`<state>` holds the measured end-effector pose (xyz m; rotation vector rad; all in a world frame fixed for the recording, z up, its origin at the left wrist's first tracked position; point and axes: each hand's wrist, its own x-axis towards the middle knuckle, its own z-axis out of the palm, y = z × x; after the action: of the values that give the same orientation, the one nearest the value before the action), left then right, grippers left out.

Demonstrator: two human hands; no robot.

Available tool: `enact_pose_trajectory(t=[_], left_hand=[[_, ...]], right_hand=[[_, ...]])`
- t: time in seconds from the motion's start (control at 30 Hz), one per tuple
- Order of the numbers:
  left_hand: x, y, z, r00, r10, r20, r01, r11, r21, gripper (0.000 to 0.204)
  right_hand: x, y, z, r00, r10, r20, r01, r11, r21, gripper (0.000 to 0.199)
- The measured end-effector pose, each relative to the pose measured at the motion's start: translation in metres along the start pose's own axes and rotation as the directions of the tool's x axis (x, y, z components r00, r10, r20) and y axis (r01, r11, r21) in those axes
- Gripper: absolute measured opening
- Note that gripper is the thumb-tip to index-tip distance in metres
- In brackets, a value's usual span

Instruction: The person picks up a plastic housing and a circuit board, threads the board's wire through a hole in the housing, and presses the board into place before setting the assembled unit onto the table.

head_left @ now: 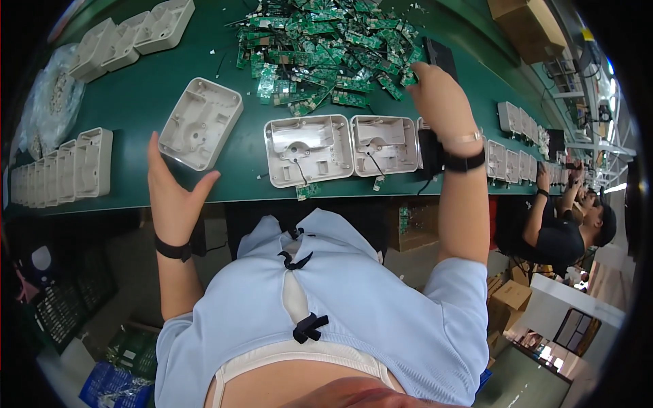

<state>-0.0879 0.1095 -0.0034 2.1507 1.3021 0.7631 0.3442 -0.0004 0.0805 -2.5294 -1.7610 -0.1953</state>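
The left hand [173, 187] is open, palm up, fingers spread, holding nothing; it sits at the near edge of the green work surface [149, 88], just below a tilted white plastic housing [202, 122] that lies open side up. The right hand [439, 98] reaches to the near edge of the pile of green circuit boards [326, 47]; its fingers curl inward, and whether they hold a board cannot be told. Two more open housings [340, 146] lie side by side against the near table edge, touching each other, each with a thin black wire. Bare green surface separates the tilted housing from the pile. A row of housings standing on edge [64, 170] lines the left margin.
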Motion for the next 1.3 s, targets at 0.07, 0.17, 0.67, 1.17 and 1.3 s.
enact_pose_trajectory(t=[0.07,0.17,0.67,1.17,1.3], left_hand=[[0.001,-0.002,0.001,1.000,0.010,-0.019,-0.011,0.999,-0.037,0.113],[-0.005,-0.007,0.000,0.998,0.013,-0.055,-0.019,0.995,-0.100,0.112],[-0.019,-0.010,0.007,0.997,0.038,-0.073,-0.035,0.998,0.046,0.110],[-0.031,-0.008,-0.011,0.969,0.125,-0.212,-0.132,0.991,-0.017,0.110],[-0.037,-0.008,-0.013,0.957,0.166,-0.239,-0.174,0.985,-0.012,0.111]], right_hand=[[0.022,0.020,0.016,0.999,0.015,0.033,-0.015,1.000,-0.017,0.032],[0.042,0.040,0.034,0.960,-0.044,0.276,0.014,0.994,0.108,0.037],[0.014,0.016,-0.032,0.959,0.221,0.176,-0.210,0.138,0.968,0.038],[0.002,-0.097,-0.014,0.857,-0.238,0.457,-0.504,-0.573,0.646,0.021],[-0.002,-0.122,0.003,0.810,-0.503,0.301,-0.585,-0.722,0.368,0.015]])
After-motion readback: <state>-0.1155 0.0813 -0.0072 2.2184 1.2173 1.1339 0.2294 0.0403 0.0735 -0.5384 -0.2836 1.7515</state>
